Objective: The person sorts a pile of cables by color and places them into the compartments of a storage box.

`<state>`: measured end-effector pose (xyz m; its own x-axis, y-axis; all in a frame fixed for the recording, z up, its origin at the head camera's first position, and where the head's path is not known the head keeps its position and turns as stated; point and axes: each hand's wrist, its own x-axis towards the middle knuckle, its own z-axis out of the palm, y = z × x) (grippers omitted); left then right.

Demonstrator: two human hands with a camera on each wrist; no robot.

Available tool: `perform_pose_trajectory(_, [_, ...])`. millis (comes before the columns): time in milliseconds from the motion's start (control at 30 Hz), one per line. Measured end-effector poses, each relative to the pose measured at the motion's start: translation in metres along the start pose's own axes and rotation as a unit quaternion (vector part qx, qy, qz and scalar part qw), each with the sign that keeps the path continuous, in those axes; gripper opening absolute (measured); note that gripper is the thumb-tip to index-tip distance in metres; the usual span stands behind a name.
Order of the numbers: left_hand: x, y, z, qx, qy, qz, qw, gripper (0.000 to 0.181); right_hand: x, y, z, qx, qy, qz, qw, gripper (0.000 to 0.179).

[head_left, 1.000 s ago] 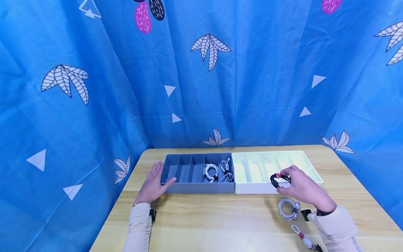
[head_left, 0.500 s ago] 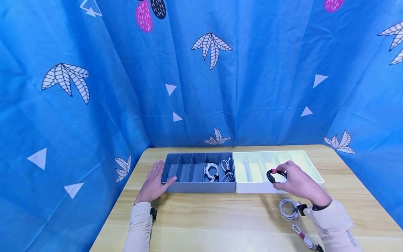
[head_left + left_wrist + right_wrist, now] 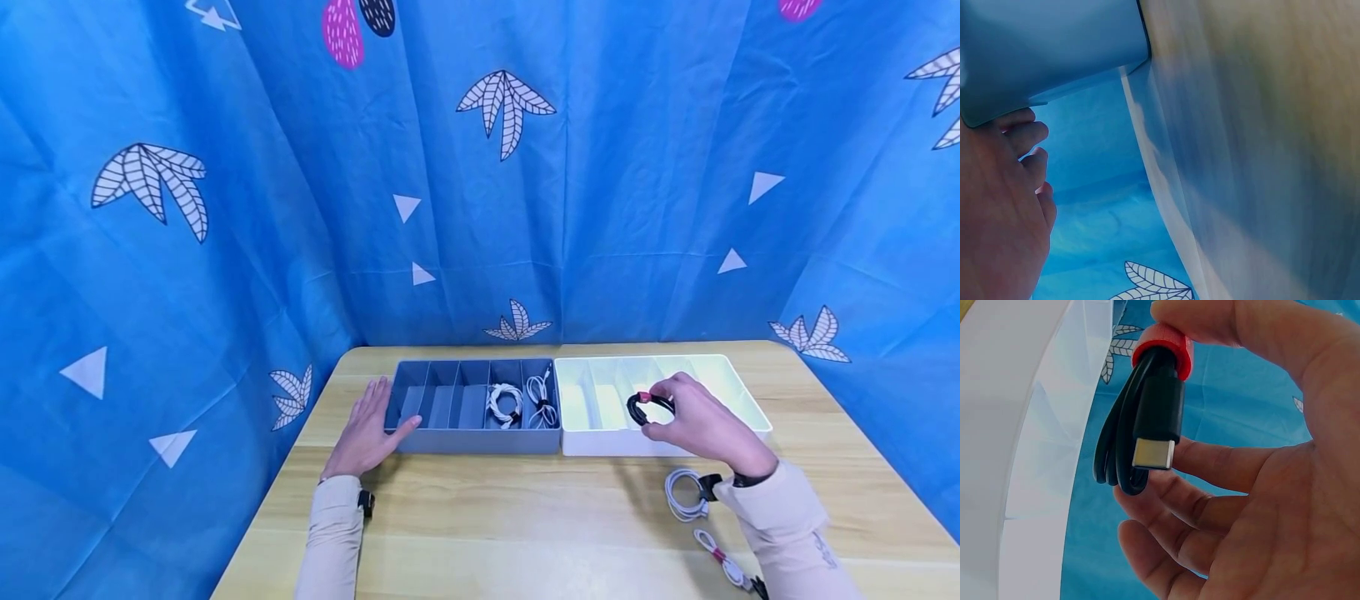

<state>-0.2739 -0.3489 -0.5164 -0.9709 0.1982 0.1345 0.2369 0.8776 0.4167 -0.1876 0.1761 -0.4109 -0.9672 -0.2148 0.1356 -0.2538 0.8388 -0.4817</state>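
Observation:
My right hand [image 3: 705, 423] pinches a coiled black USB-C cable [image 3: 637, 412] above the front of the white divided box [image 3: 600, 443]. A red strap [image 3: 1163, 350] binds that coil, and the metal plug shows in the right wrist view. My left hand [image 3: 367, 437] lies along the left end of the grey divided box [image 3: 480, 442], fingers extended and thumb at the front rim. In the left wrist view, the left fingers [image 3: 1034, 137] show beside the box's corner. Two coiled white cables, one round [image 3: 506, 405] and one longer [image 3: 542, 403], sit in the grey box's right compartments.
On the wooden table [image 3: 510, 525] a round-coiled white cable [image 3: 678, 500] lies in front of the white box. Closer to me is another white cable [image 3: 723, 562] with a red strap, partly beside the right sleeve. A blue patterned curtain [image 3: 465, 208] hangs behind the table.
My right hand has moved left and slightly farther away, carrying the black cable over the white box. The left hand stays at the grey box.

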Motion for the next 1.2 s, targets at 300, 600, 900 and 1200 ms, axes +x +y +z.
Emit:
perform_pose_trajectory(300, [0.000,0.000,0.000,0.000,-0.002,0.000,1.0000,0.105,0.008,-0.003,0.003,-0.001,-0.001,0.001,1.0000,0.054])
perform_pose_trajectory(600, [0.001,0.000,0.000,0.002,0.001,0.002,1.0000,0.105,0.016,-0.007,0.003,-0.002,0.013,-0.013,0.9998,0.050])
perform_pose_trajectory(900, [0.000,0.000,0.002,0.003,0.002,0.000,1.0000,0.105,0.021,-0.011,0.007,0.014,0.008,-0.015,0.9997,0.048])
perform_pose_trajectory(1200, [-0.001,0.001,0.000,0.002,0.002,0.001,1.0000,0.105,0.030,-0.013,0.010,0.012,0.011,-0.030,0.9994,0.048])
